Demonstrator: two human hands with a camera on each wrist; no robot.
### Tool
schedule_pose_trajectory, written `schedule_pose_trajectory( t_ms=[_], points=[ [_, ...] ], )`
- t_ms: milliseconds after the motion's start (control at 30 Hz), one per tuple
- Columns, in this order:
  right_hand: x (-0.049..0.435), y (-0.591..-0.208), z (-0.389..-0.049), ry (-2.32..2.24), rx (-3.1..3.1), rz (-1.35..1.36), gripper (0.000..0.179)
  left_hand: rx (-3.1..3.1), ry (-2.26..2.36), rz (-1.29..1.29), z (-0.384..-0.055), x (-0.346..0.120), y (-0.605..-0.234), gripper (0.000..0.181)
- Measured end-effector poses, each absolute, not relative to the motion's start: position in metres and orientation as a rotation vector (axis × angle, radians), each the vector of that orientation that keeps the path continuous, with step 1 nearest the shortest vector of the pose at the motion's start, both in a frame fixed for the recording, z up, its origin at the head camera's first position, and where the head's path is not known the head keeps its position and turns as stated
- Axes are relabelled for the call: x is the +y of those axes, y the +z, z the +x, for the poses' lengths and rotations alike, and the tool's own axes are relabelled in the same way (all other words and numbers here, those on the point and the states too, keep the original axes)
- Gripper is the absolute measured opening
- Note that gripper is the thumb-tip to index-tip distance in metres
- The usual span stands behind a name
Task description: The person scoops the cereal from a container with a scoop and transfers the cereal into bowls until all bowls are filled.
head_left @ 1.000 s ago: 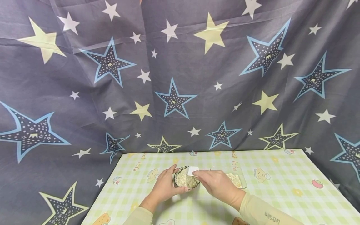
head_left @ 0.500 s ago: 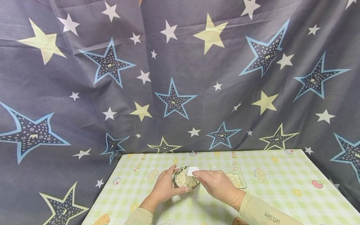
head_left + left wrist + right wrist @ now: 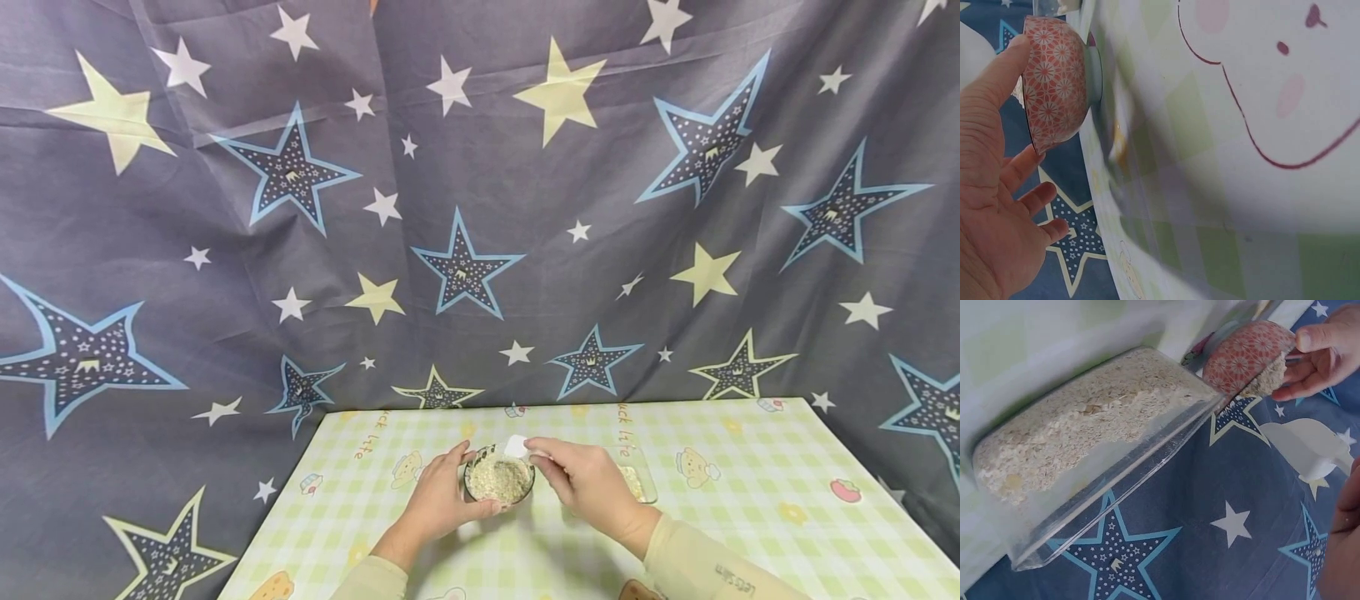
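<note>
My left hand (image 3: 438,497) grips a bowl (image 3: 1057,81) by its rim, thumb on one side and a finger on the other. The bowl has a red flower pattern outside and oat flakes (image 3: 497,482) heaped inside. Its remaining fingers (image 3: 1038,199) are spread away from the wall. A white scoop (image 3: 1309,447) is held by my right hand (image 3: 592,483), which pinches its handle. The scoop is tilted at the bowl's far right rim in the head view. In the right wrist view, the right hand shows only at the edge.
A clear box (image 3: 1166,447) with oat flakes stands right of the bowl, partly behind my right hand in the head view. Everything is on a table with a green checked cloth (image 3: 750,517). A dark star-patterned curtain (image 3: 480,350) hangs behind it.
My right hand has moved slightly up and right, raising and tilting the scoop. More of the oat flakes in the bowl now show. The left hand and bowl stay in place.
</note>
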State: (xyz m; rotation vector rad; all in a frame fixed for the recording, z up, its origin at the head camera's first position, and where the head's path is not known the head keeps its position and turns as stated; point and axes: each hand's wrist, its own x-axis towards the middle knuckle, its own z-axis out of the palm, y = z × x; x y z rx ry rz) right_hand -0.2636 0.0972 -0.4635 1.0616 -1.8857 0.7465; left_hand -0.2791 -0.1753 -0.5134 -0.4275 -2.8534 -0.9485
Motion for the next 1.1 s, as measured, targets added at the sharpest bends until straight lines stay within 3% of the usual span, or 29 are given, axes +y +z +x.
schedule_pose_trajectory(
  t_ms=[200,733,1100],
  points=[
    [0.110,-0.457,-0.262,1.022,-1.942,0.913,0.032,-2.863,-0.949,-0.412,-0.279,-0.174,-0.512,0.120],
    [0.191,-0.457,-0.258,1.224,-2.117,0.372,0.016,-2.897,-0.966,-0.382,-0.276,-0.174,-0.510,0.121],
    [0.232,-0.468,-0.252,1.307,-2.235,0.167,0.021,-2.896,-0.958,-0.383,-0.277,-0.174,-0.510,0.121]
  ],
)
